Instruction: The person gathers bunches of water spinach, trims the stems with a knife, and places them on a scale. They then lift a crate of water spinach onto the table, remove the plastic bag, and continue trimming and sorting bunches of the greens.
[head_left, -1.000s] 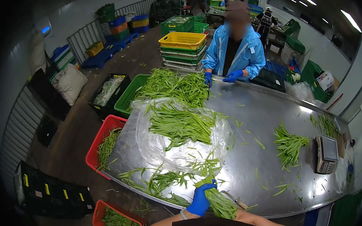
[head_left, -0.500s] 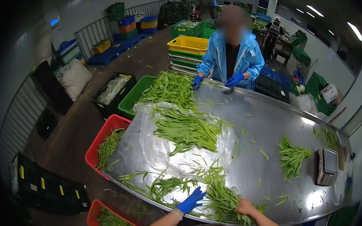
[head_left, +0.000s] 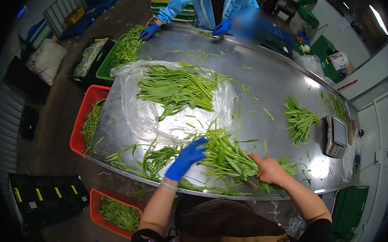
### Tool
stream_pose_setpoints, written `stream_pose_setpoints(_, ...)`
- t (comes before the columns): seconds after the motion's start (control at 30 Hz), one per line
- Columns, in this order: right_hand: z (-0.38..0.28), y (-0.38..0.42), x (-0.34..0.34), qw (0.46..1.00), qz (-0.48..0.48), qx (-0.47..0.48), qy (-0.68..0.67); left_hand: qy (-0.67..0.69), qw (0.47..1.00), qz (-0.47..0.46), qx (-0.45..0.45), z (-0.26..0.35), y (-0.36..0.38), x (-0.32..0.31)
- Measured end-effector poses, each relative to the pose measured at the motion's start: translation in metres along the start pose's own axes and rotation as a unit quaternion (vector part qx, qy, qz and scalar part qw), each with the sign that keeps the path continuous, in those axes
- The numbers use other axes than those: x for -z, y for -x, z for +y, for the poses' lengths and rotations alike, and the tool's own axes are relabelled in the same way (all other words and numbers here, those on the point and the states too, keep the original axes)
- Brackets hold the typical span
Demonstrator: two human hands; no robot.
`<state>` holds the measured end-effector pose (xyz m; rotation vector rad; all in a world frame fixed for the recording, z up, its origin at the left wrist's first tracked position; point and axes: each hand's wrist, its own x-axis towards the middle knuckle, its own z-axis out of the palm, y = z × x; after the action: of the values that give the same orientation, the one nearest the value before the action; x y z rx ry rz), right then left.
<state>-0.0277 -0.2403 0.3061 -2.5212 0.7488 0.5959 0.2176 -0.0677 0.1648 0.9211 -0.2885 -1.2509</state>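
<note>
A bunch of long-stemmed leafy greens (head_left: 227, 158) is held between my hands, just above the near edge of the steel table (head_left: 283, 136). My left hand (head_left: 187, 158), in a blue glove, is closed against the bunch's left end, its fingertips partly hidden by stems. My right hand (head_left: 269, 170) is bare and grips the right end, fingers wrapped round it. Beyond the bunch, a pile of greens (head_left: 176, 87) lies on clear plastic sheeting (head_left: 136, 112). Loose stems (head_left: 157, 160) lie left of my left hand.
Across the table stands a co-worker in a blue jacket (head_left: 202, 7), with a gloved hand (head_left: 150, 31) at more greens. A small bunch (head_left: 300, 119) lies by a scale (head_left: 337, 136) at right. Red crates (head_left: 79, 128) and a green crate (head_left: 104, 72) flank the left side.
My left hand has gone from spread fingers beside the bunch to closing on it. The bunch is raised and turned, its right end still in my right hand. The view has tilted down.
</note>
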Motion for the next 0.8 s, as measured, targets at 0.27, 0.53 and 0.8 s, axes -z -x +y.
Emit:
stream_pose_setpoints(0.27, -0.002, 0.043, 0.029, 0.998, 0.035, -0.018, 0.055, 0.031, 0.973, 0.203, -0.111, 0.014, -0.008, 0.08)
stream_pose_setpoints(0.53, 0.003, 0.022, 0.003, 0.978, 0.115, 0.014, 0.175, -0.089, 0.99, 0.084, -0.067, -0.023, -0.022, -0.023)
stream_pose_setpoints(0.8, -0.021, 0.051, 0.009, 0.964, 0.164, 0.054, 0.202, -0.038, 0.999, 0.001, -0.035, 0.025, 0.005, -0.021)
